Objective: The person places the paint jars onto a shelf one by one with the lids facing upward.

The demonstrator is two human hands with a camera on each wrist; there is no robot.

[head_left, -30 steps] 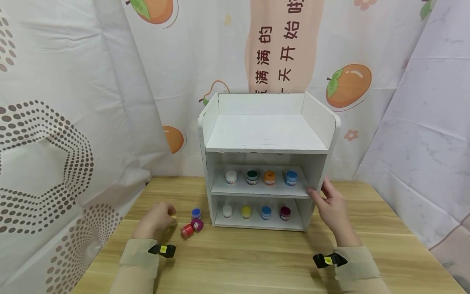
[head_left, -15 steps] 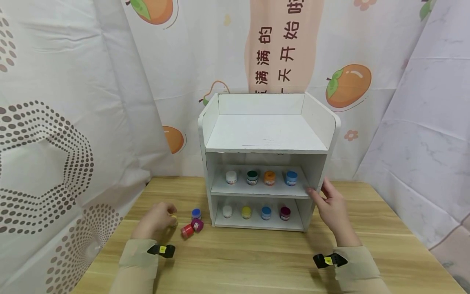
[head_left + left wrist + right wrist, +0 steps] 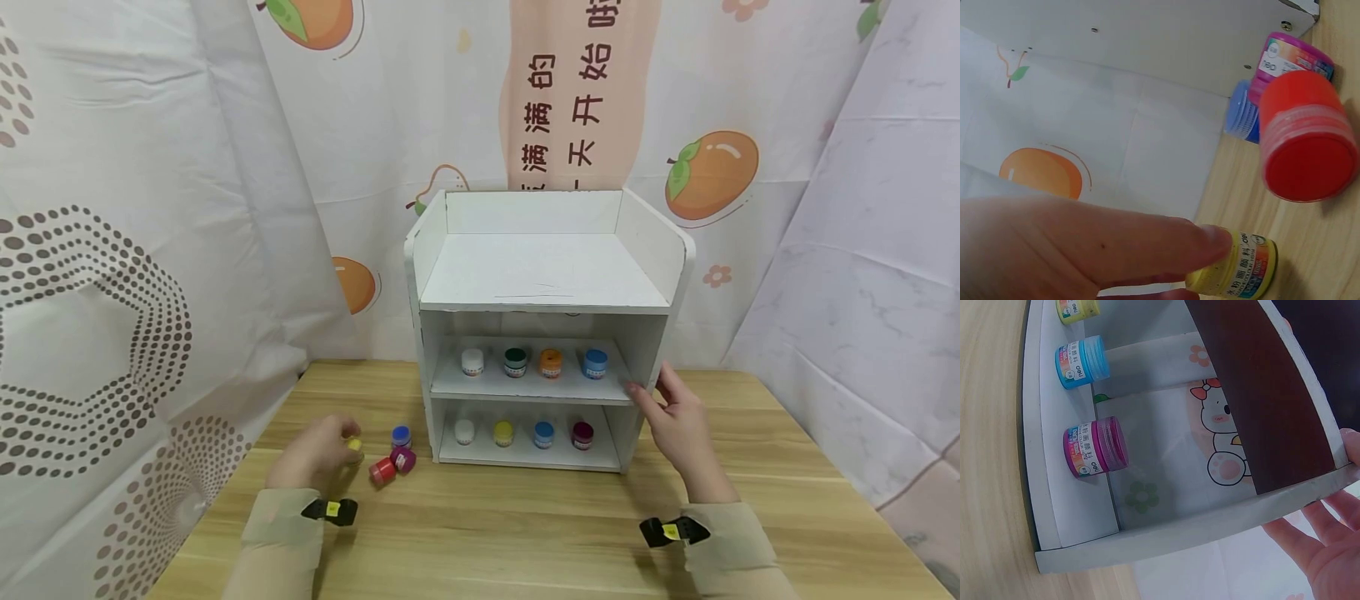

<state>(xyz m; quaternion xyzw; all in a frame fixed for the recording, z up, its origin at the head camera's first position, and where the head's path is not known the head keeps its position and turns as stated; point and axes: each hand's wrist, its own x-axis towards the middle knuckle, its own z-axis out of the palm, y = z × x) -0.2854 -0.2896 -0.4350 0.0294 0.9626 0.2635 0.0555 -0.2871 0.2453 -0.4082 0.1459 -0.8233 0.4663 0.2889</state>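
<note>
On the left of the table, my left hand (image 3: 321, 450) pinches a small yellow paint jar (image 3: 1244, 265) by its lid, between thumb and fingers. The jar stands on the wood in the left wrist view. Beside it, a red paint jar (image 3: 382, 472) and a magenta paint jar (image 3: 403, 459) lie on their sides, with a blue paint jar (image 3: 401, 437) upright behind them. My right hand (image 3: 681, 417) holds the right side panel of a white shelf unit (image 3: 546, 275), thumb at the front edge by the middle board and fingers on the outer face.
Several paint jars line the two lower shelves, among them an orange jar (image 3: 551, 363) above and a dark magenta jar (image 3: 582, 435) below. A patterned curtain (image 3: 390, 108) hangs behind the wooden table (image 3: 480, 533).
My left hand has shifted very slightly, and a bit more of the yellow jar shows beside its fingers. The right hand and the shelf unit have stayed in place.
</note>
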